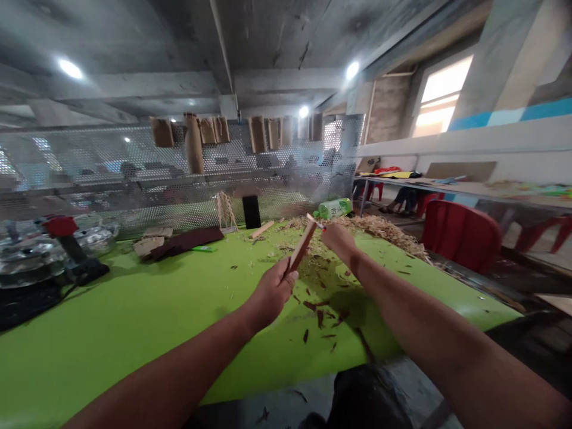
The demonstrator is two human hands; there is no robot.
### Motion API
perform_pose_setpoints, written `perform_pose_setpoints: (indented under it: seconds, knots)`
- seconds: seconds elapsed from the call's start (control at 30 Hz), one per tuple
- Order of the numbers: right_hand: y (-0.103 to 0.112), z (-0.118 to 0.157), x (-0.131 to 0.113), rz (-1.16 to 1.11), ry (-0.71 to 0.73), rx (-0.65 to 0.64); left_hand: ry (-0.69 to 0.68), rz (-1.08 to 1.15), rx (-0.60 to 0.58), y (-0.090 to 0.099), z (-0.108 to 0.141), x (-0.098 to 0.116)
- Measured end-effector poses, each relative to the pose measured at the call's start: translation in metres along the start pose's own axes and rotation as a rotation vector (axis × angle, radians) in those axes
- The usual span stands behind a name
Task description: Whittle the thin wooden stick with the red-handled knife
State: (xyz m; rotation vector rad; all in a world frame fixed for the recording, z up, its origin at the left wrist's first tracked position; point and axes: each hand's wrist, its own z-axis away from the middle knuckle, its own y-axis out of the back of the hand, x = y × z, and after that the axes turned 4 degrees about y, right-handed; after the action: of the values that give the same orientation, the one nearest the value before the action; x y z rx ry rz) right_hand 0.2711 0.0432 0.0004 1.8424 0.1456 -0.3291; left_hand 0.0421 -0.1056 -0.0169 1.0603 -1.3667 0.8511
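My left grip (268, 293) is closed around the lower end of a flat wooden stick (302, 245), which tilts up and away rightward; my right grip (338, 239) is curled shut beside its tip, its contents too small to tell.

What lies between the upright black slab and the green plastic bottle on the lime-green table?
A pale wooden stick and curled wood shavings, shown in the head view.

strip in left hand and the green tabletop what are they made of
The strip in the left hand looks like bare, unfinished wood: matte reddish-brown with a paler edge. The green tabletop seems painted or laminated board, going by its even colour and soft sheen.
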Motion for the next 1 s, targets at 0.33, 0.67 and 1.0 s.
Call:
perform_pose_setpoints:
  seconds: [0.33,0.67,1.0]
  knots:
    - [-0.008,0.053,-0.057,-0.048,0.353,0.104,-0.021,-0.022,0.075,0.019,-0.022,-0.016]
    - [-0.003,0.056,-0.059,0.111,0.381,0.088,0.026,-0.002,0.106,0.012,-0.019,-0.005]
    - [-0.006,0.045,-0.053,0.122,0.36,0.133,0.067,-0.002,0.067,0.014,-0.022,-0.007]
